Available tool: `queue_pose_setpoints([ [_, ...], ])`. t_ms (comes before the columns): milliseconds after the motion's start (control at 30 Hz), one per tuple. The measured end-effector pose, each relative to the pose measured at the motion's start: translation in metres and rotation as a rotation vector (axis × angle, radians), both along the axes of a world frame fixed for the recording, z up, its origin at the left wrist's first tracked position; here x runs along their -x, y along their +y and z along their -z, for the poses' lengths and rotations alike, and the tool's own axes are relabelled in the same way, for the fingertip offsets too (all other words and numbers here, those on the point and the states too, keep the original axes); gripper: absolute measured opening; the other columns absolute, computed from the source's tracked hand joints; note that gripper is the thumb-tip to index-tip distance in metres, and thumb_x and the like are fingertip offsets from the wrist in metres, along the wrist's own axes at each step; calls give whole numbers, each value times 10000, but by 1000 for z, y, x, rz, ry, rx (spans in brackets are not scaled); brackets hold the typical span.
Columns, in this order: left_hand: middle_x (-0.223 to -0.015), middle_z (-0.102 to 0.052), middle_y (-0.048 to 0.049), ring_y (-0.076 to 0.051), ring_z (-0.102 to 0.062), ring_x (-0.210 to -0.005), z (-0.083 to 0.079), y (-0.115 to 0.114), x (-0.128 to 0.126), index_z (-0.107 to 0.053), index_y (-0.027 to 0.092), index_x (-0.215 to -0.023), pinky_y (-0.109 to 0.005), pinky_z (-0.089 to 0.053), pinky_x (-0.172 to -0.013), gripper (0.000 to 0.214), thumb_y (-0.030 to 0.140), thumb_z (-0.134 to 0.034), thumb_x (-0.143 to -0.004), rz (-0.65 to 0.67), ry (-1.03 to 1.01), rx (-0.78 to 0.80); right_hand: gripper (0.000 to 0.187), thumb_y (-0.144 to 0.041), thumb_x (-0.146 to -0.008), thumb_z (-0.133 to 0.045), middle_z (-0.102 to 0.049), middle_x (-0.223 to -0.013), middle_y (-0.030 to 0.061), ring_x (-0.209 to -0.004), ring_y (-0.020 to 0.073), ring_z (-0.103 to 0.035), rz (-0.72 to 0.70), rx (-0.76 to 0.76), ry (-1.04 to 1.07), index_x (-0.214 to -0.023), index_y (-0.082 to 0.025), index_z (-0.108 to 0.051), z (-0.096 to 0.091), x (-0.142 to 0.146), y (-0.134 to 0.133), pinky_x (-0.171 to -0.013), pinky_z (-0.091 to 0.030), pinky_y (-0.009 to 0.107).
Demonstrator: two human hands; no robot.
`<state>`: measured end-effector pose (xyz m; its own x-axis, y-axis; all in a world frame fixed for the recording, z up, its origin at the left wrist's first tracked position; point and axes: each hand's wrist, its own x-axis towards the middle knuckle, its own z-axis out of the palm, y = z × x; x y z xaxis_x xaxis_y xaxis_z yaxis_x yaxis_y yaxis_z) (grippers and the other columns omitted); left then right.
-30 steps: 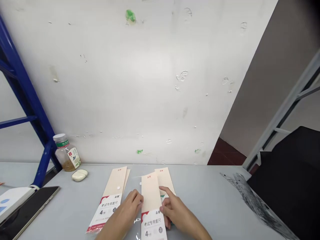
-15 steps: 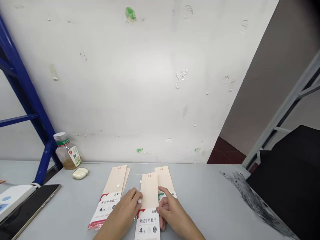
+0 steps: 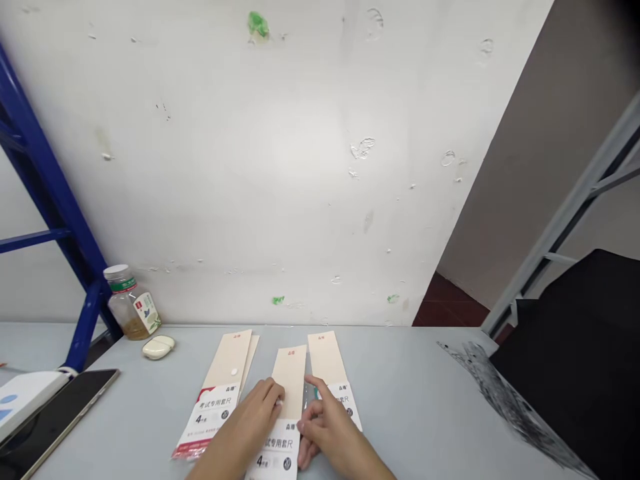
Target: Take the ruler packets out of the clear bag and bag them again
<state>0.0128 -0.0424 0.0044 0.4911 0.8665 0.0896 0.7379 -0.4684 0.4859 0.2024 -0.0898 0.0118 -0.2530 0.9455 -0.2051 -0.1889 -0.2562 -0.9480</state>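
Observation:
Three long beige cards with red and white printed ends lie side by side on the grey table (image 3: 410, 400). My left hand (image 3: 250, 427) pinches the left edge of the middle card (image 3: 289, 380), fingers closed on it. My right hand (image 3: 327, 433) holds the same card's right edge, its index finger stretched along the side. A left card stack (image 3: 225, 373) lies beside my left hand. The right card (image 3: 327, 363) lies partly under my right hand.
A small glass jar (image 3: 127, 303) with a white lid and a cream oval case (image 3: 159, 347) stand at the back left, next to a blue shelf frame (image 3: 60, 200). A dark tablet (image 3: 55, 417) lies at the left edge. A black chair (image 3: 575, 347) stands at right.
Both hands have drawn the middle card toward me and slightly left, uncovering more of the right card's printed end.

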Motion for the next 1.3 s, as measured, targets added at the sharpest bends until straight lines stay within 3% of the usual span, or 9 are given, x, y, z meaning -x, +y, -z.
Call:
queue_pose_setpoints([
  [200,-941,-617,-23,-197,-612,-839,1,1,-3,-549,249,-882,-334,-487,-776,205,192,-353,-893,-11,-42,-17,844,-340,-657,-753,-572,-748,-92,-465,147,-656,9,53,41,-1341,-239,-269,-4,6,1,-480,-536,292],
  [467,-1001,-642,-68,-258,-603,-932,-30,-10,-4,-595,239,-999,-398,-470,-837,245,302,-366,-938,-49,8,-54,795,-339,-643,-733,-560,-718,-107,-425,129,-620,59,33,7,-1305,-255,-299,-5,1,5,-458,-504,280],
  [600,-1142,-611,-97,-299,-556,-1064,-25,-6,2,-578,235,-1111,-455,-455,-902,278,366,-466,-892,-149,-104,-71,779,-296,-654,-709,-566,-713,-106,-445,122,-608,101,8,-3,-1312,-270,-292,-7,-14,7,-486,-500,285],
  [667,-1171,-594,-99,-290,-572,-1035,-21,-4,5,-544,235,-1151,-448,-474,-878,319,392,-472,-883,-229,-199,16,773,-282,-667,-708,-575,-714,-103,-474,124,-613,106,-10,4,-1318,-282,-291,-9,-21,8,-523,-507,296],
  [733,-1164,-591,-89,-242,-613,-883,-21,-4,6,-489,235,-1201,-408,-503,-808,372,412,-472,-874,-283,-307,175,764,-295,-675,-720,-582,-706,-101,-489,125,-611,111,-26,12,-1316,-287,-305,-10,-25,8,-546,-507,304],
  [867,-1103,-593,-55,-146,-567,-615,-27,-7,4,-406,244,-1242,-328,-494,-664,464,443,-513,-836,-266,-508,419,784,-353,-662,-753,-588,-682,-102,-485,129,-611,97,-41,12,-1312,-271,-322,-11,-25,8,-543,-498,303],
  [1100,-1189,-554,-67,-186,-646,-766,-36,-7,1,-433,271,-1200,-322,-516,-664,583,565,-653,-747,-204,-776,593,784,-396,-673,-768,-612,-693,-80,-505,138,-631,72,-57,65,-1311,-252,-335,-10,-20,8,-560,-516,310],
  [1300,-1268,-526,-80,-193,-659,-767,-43,-10,-2,-435,287,-1177,-331,-525,-653,626,591,-700,-698,-144,-833,668,790,-442,-670,-780,-614,-701,-71,-529,144,-639,54,-50,87,-1313,-252,-361,-14,-19,6,-578,-527,321],
])
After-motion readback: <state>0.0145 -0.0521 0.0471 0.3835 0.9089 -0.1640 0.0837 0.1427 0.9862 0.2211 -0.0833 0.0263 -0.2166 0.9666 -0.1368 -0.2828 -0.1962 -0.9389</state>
